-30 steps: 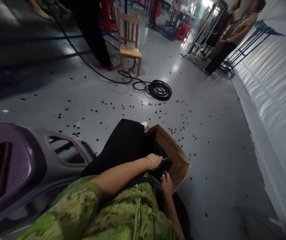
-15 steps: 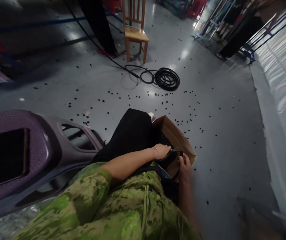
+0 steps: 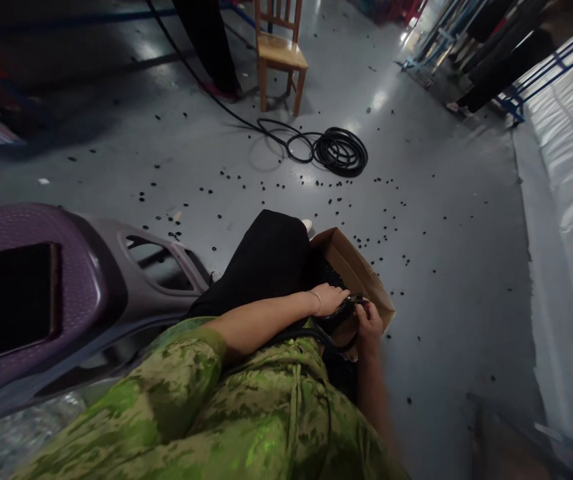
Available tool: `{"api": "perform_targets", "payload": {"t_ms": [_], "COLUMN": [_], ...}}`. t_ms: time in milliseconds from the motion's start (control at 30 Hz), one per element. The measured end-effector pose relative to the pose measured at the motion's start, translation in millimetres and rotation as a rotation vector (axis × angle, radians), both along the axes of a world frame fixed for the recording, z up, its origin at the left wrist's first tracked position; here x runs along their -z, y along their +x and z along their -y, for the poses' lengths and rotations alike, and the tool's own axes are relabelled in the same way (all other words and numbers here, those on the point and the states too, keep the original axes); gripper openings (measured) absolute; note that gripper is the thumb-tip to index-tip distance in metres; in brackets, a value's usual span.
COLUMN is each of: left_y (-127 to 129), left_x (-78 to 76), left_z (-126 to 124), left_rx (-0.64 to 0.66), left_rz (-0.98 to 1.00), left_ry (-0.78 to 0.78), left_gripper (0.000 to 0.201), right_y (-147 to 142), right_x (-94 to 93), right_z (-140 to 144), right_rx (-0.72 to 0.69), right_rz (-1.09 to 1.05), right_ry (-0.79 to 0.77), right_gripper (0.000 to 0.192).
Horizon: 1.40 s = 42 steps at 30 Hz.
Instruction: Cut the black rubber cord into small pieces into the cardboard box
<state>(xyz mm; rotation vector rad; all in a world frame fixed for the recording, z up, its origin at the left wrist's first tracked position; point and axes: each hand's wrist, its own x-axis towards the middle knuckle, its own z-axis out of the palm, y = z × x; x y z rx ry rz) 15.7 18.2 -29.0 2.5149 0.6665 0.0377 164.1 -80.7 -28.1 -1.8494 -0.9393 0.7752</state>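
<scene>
My left hand [image 3: 329,299], bracelet at its wrist, is closed around a pair of scissors [image 3: 351,300]; their metal part points right. Facing it, my right hand [image 3: 370,321] pinches the end of a black rubber hose [image 3: 335,347], which meets the scissors' tips. From there the hose bends back across my lap. Both hands are over an open cardboard box [image 3: 380,288] between my legs. Small black pieces [image 3: 331,272] lie inside it, partly hidden by my left hand.
Small black rings are scattered over the grey floor [image 3: 446,253]. Ahead lie a coiled black hose [image 3: 341,152] and a wooden chair [image 3: 281,52]. A purple plastic stool [image 3: 79,300] at my left carries a phone [image 3: 19,297]. Other people's legs [image 3: 209,47] stand farther off.
The scissors' blades, seen apart from the black piece before, are now against it, and my hands are closer together. The hose across my lap shows more. The view has shifted slightly.
</scene>
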Motion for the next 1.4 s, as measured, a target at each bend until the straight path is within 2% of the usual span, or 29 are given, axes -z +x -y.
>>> {"api": "perform_targets", "payload": {"t_ms": [200,400,600,833,1033,1200,1400], "left_y": [0,0,0,1,-1,-3,-2], "left_x": [0.6,-0.8,0.5,3.4,-2.1,-5.7,-1.7], "left_z": [0,-1,-1,-1,-2,-1,-1], "left_rx": [0.028,0.021,0.026,0.015,0.024,0.026,0.015], "left_rz": [-0.007,-0.018,-0.029,-0.007,-0.024,-0.045,-0.04], "left_ry": [0.006,-0.05,-0.058,-0.076,-0.091,-0.129,-0.175], "left_gripper": [0.029,0.031,0.031,0.035,0.035,0.034,0.033], "right_y": [2,1,2,2,7,6,5], "right_x": [-0.3,3.2,0.1,6.5,11.5,12.7,7.6], "right_z": [2,2,2,2,4,5,6], "right_rx": [-0.058,-0.03,-0.075,0.002,0.038,0.006,-0.027], "right_rz": [0.043,0.076,0.104,0.043,0.095,0.072,0.115], "right_ry": [-0.007,0.014,0.005,0.031,0.015,0.046,0.021], "right_gripper": [0.04,0.042,0.04,0.045,0.045,0.046,0.043]}}
